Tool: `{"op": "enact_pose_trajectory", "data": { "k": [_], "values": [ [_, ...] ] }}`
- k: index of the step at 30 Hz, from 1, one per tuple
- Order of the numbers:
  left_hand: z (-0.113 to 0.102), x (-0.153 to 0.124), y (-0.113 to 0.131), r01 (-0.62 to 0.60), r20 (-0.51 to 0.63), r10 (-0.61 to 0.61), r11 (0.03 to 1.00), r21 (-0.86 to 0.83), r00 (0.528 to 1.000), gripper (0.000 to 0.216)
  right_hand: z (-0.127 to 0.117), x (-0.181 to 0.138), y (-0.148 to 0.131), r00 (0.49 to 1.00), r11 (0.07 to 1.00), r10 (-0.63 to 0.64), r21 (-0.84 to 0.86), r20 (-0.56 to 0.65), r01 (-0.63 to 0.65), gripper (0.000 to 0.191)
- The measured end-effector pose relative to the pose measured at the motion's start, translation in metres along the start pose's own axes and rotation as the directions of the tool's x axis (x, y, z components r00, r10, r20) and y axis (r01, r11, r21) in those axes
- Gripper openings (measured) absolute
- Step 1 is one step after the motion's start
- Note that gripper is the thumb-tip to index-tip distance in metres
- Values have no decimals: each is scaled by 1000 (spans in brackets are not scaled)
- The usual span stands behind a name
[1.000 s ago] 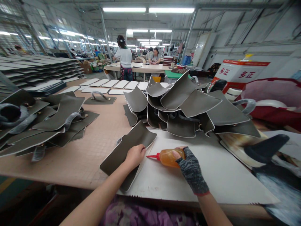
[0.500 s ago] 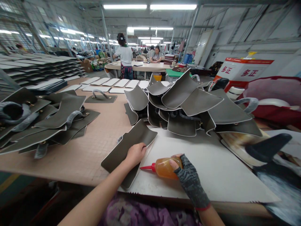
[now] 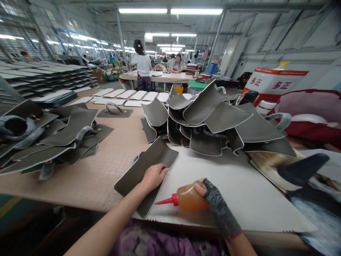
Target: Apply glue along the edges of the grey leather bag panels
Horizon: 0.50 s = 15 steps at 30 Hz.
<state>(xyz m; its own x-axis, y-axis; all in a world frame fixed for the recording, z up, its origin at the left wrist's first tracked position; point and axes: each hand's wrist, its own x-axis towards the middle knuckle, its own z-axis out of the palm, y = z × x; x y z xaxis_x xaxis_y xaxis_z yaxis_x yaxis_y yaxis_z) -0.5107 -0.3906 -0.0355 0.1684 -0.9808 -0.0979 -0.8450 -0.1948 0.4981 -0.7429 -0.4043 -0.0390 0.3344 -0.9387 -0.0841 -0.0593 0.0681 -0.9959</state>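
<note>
The left hand (image 3: 153, 175) lies palm down with its fingers spread flat on a grey-brown leather panel (image 3: 145, 170), which rests partly on the pale brown worktable (image 3: 106, 170) and partly on a white paper sheet (image 3: 239, 199) at the near edge. The right hand (image 3: 213, 199), in a dark knit fingerless glove, has its fingers wrapped around an amber glue bottle (image 3: 190, 196); the bottle lies nearly level, and its red nozzle (image 3: 166, 201) points left at the panel's near right edge, just beside it. Beyond the sheet sits a heap of leather panels with white edges (image 3: 213, 121), and a second heap (image 3: 50, 142) lies to the far left. Farther off, white pieces (image 3: 133, 95) lie in rows, and people stand at a distant table (image 3: 162, 76).
</note>
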Motion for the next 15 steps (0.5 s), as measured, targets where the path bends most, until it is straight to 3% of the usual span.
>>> {"op": "enact_pose_trajectory", "data": {
  "k": [2,4,7,10,15],
  "values": [
    [-1,-1,-2,-32,24,32,999,-8,999,35,-8,6,3,989,949,137,279,57,-147,29],
    [1,-3,-4,-81,23,81,996,24,996,34,-14,12,7,966,814,223,521,128,-257,35],
    [7,-10,-4,-150,-12,155,973,177,988,31,-17,18,13,952,567,207,765,225,-304,45],
    [13,-17,-1,-216,-7,233,912,348,972,28,-16,19,18,946,395,195,862,259,-317,47],
    [13,-17,1,-304,11,343,815,493,939,27,-10,22,16,932,364,175,858,318,-361,38]
  ]
}}
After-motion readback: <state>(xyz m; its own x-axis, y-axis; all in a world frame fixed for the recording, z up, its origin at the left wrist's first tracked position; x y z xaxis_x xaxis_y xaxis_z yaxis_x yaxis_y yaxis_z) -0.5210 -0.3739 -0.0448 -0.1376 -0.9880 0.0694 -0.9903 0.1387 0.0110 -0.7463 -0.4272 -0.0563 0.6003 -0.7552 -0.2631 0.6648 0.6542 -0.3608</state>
